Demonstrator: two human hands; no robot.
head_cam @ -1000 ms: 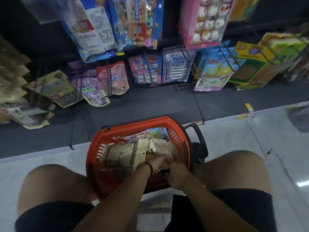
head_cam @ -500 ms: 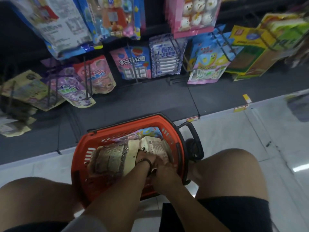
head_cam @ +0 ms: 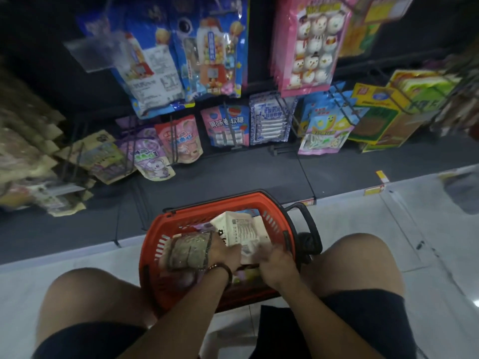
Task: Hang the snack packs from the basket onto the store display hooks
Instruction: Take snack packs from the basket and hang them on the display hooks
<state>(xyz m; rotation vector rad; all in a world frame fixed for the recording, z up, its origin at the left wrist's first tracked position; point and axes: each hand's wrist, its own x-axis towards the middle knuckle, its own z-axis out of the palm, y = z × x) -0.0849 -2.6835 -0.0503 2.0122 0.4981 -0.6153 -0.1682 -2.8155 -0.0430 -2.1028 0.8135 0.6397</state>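
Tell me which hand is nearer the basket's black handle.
Right. The right hand, gripping a white pack, is by the right wall of the basket, just below the black handle; the left hand is farther off, mid-basket, gripping a brown pack.

- Basket: orange moulded plastic, smooth with a slight sheen; its handle is black plastic.
- Cream pack: matt and paper-like, creased.
- Windowed pack: clear glossy film over a dull brown filling, blurred, so possibly a paper backing.
- Hanging packs: shiny plastic film.
- Hooks: thin dark metal wire.
- Shelf base: dark, matt.
- Floor: pale polished tile, reflective.
- Shorts: dark matt cloth.
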